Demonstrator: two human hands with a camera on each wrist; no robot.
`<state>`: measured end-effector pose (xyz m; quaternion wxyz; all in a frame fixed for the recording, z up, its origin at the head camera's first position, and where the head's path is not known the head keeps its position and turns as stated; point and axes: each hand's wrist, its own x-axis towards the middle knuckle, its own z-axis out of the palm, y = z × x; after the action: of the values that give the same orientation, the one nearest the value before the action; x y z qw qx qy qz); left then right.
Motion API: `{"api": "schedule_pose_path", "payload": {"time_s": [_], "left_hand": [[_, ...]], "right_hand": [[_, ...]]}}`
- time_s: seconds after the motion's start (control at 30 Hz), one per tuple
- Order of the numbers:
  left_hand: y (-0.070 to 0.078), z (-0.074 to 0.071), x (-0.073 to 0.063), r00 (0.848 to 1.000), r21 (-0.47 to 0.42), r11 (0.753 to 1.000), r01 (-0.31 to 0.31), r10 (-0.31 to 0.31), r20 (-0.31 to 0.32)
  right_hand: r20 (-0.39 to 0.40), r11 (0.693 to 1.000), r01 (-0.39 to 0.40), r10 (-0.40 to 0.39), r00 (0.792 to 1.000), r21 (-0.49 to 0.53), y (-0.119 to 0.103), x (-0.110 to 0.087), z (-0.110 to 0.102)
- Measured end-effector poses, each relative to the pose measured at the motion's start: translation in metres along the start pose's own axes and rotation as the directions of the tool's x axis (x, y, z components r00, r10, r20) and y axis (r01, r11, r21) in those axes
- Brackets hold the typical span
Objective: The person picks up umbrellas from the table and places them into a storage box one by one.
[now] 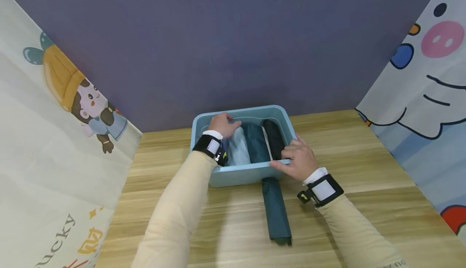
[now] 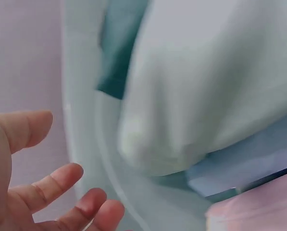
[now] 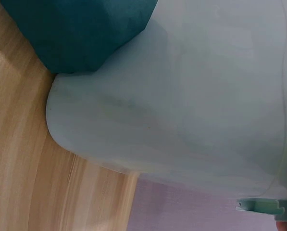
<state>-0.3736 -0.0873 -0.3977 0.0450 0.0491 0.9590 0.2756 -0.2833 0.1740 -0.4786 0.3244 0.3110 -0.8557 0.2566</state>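
A light blue plastic bin (image 1: 236,175) stands on the table with folded cloth items upright inside. Among them I see a pale blue one (image 1: 238,148), a dark teal one (image 1: 256,142) and a black one (image 1: 273,138). Over the bin's back left part is my left hand (image 1: 223,125); the left wrist view shows its fingers (image 2: 61,185) loosely spread, holding nothing. A blue fold (image 2: 244,166) and a pink fold (image 2: 258,207) also appear there. At the front right corner, my right hand (image 1: 300,158) grips the bin's rim, with the thumb along the front edge.
A long dark teal bundle (image 1: 276,211), shaped like a folded umbrella, lies on the wooden table (image 1: 346,150) in front of the bin. Behind the bin rises a purple-grey wall (image 1: 233,49). Printed cloth hangings (image 1: 54,146) flank the table on both sides.
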Motion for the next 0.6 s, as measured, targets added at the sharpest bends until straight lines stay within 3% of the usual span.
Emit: {"api": "schedule_pose_path", "payload": {"time_s": [0.3, 0.6], "left_hand": [[0.011, -0.034, -0.037, 0.992, -0.146, 0.988, -0.040, 0.022, -0.125], [0.012, -0.057, -0.081, 0.962, -0.234, 0.965, -0.118, 0.053, -0.267]], "right_hand": [[-0.003, 1.000, 0.004, -0.004, 1.000, -0.001, -0.001, -0.003, -0.001], [0.015, 1.000, 0.004, -0.004, 1.000, -0.005, -0.003, -0.002, -0.004]]}}
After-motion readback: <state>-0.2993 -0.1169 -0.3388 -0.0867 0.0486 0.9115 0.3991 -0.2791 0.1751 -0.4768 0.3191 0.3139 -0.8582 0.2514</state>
